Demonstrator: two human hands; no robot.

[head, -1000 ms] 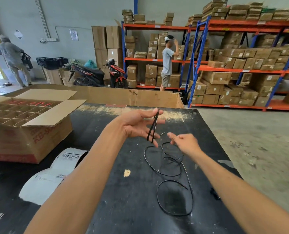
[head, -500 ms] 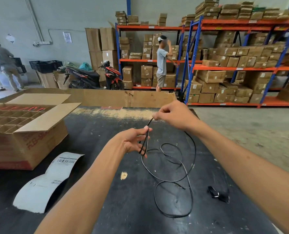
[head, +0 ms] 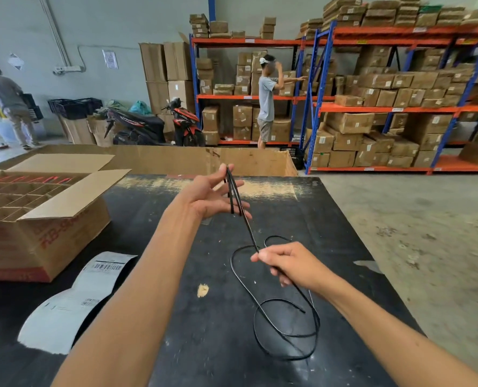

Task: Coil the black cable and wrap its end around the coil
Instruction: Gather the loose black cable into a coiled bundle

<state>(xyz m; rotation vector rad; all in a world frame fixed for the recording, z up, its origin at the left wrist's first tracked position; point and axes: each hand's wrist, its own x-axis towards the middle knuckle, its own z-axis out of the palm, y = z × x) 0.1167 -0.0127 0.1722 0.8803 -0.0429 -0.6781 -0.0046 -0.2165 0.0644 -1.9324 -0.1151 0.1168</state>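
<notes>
A: Where's the black cable (head: 271, 308) now?

B: Mostly loose on the dark worktop (head: 176, 344), in about 2 slack loops. I've got a narrow coil of a few turns hung over my left hand (head: 209, 196), whose fingers are spread apart, not clenched. My right hand (head: 290, 265) is pinched shut on the strand running down from that coil.

A: So which step is it?

B: Coiling, I'd say early on, since most of the length is not yet gathered. Next I need to carry the pinched strand up and over the left fingers, letting cable slide through the right grip without kinking. The open carton (head: 36, 219) sits well apart.
</notes>
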